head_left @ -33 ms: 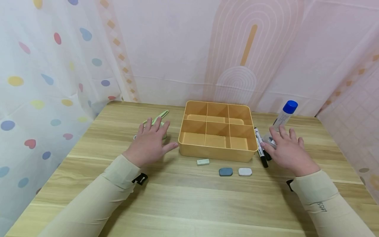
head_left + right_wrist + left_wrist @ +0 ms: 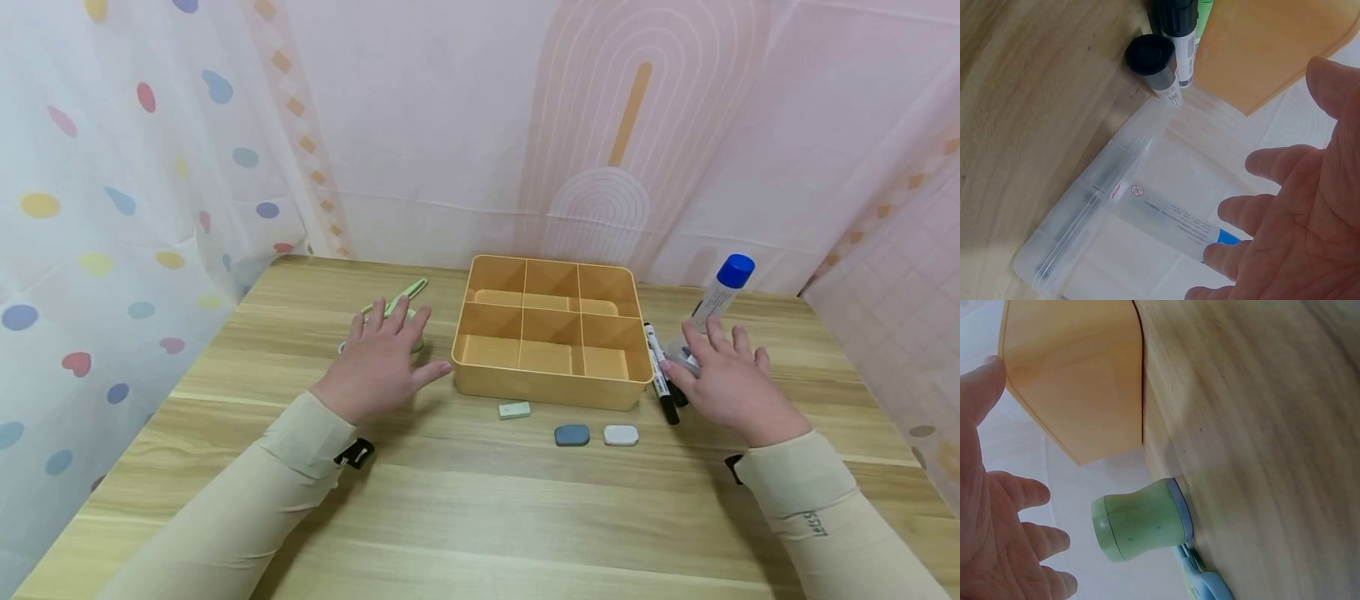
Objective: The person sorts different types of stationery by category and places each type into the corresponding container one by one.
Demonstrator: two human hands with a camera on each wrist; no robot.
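My left hand (image 2: 378,362) is held over the left part of the table, fingers spread, holding nothing. Partly hidden behind it are a green waisted container (image 2: 1141,519) with a bluish base, a light-blue loop handle (image 2: 1213,587) and a green loop handle (image 2: 412,290). The left thumb tip comes close to the yellow compartment box (image 2: 555,390). My right hand (image 2: 735,387), fingers also apart and holding nothing, hovers by black-capped markers (image 2: 660,375) and a clear plastic case (image 2: 1129,162). Beyond its fingers stands a bottle with a blue cap (image 2: 716,300).
In front of the box lie a small pale block (image 2: 514,410), a blue-grey rounded piece (image 2: 572,435) and a white rounded piece (image 2: 621,435). The box has several compartments. Patterned curtains (image 2: 420,125) hang behind and beside the wooden table (image 2: 465,517).
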